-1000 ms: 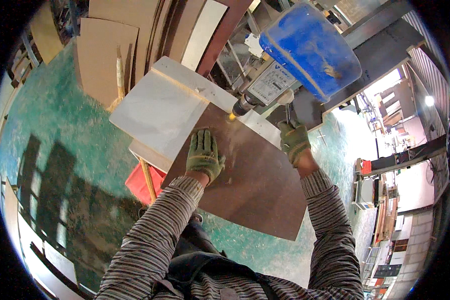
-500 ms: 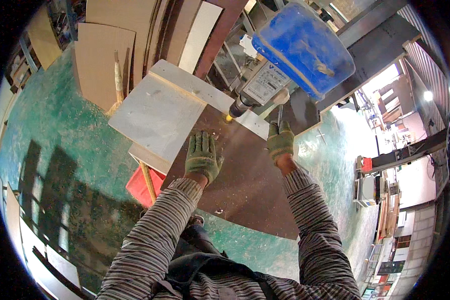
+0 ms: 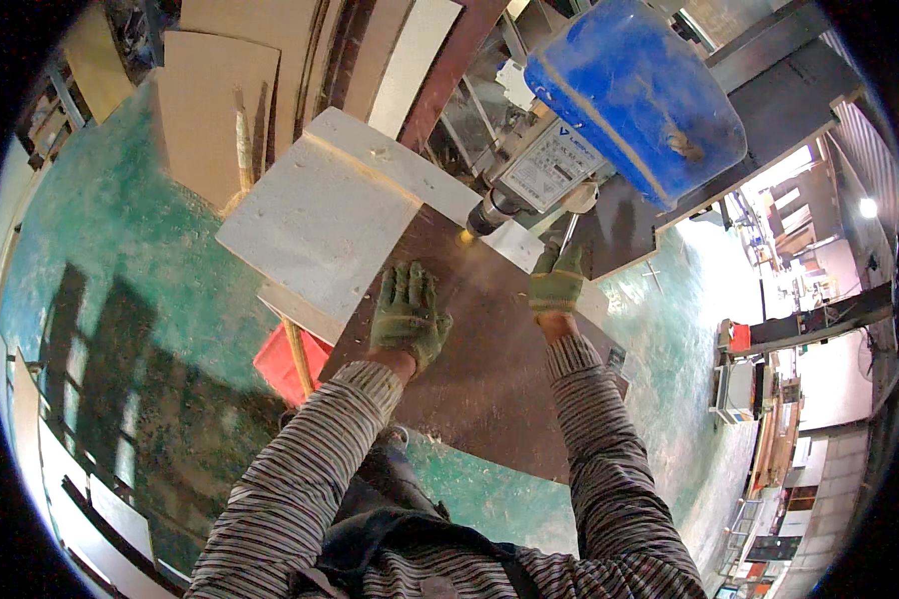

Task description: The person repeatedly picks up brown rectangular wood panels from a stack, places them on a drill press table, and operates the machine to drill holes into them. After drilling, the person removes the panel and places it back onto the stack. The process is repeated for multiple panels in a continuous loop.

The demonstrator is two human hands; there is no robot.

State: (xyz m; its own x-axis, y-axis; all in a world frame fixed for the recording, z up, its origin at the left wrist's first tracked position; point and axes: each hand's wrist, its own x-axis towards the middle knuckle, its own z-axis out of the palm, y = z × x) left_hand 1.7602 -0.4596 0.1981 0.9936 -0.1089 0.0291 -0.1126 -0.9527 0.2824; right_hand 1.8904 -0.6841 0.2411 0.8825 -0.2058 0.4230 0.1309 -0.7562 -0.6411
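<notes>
A brown panel [image 3: 469, 369] lies on a grey board [image 3: 320, 215] beneath a drill press [image 3: 549, 165] with a blue housing [image 3: 634, 100]. The chuck [image 3: 487, 215] carries a yellow bit [image 3: 466, 237] at the panel's upper part, with pale dust near it. In a green glove, my left hand [image 3: 407, 309] rests spread on the panel, left of and below the bit. My right hand [image 3: 556, 282], also gloved, is closed on the metal lever [image 3: 569, 231] to the right of the chuck.
Upright sheets [image 3: 220, 110] lean behind the grey board. A red container [image 3: 280, 359] sits low at left on the green floor [image 3: 110, 220]. A dark surface [image 3: 619, 240] is beside the drill. More white panels [image 3: 110, 519] lie at the lower left.
My right hand has moved leftward with the lever, and the chuck looks closer to the panel. My left hand stays spread on the panel in much the same place.
</notes>
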